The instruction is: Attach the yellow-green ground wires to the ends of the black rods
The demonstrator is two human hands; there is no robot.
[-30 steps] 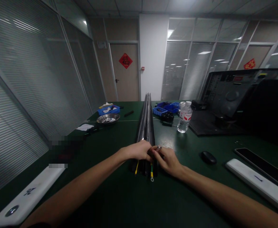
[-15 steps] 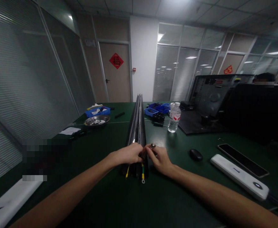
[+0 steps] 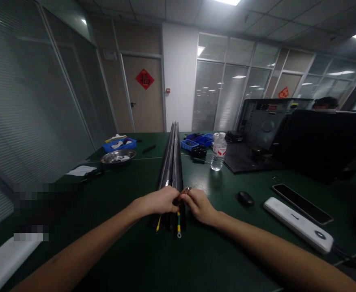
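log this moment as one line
left hand: over dark strips; right hand: beside left hand; grip: unclear; wire ends: nearer camera; bottle: upright

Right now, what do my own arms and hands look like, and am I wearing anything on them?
Both forearms are bare as far as the view shows, with no sleeves. The left hand is ungloved; the right hand is ungloved too and wears what looks like a shiny metallic ring.

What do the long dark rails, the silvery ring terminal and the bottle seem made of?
Long dark rails: glossy, streaky highlights; plastic film or coated metal, unclear which. Ring terminal: probably bare metal, its ring silvery. Bottle: apparently clear plastic, being see-through.
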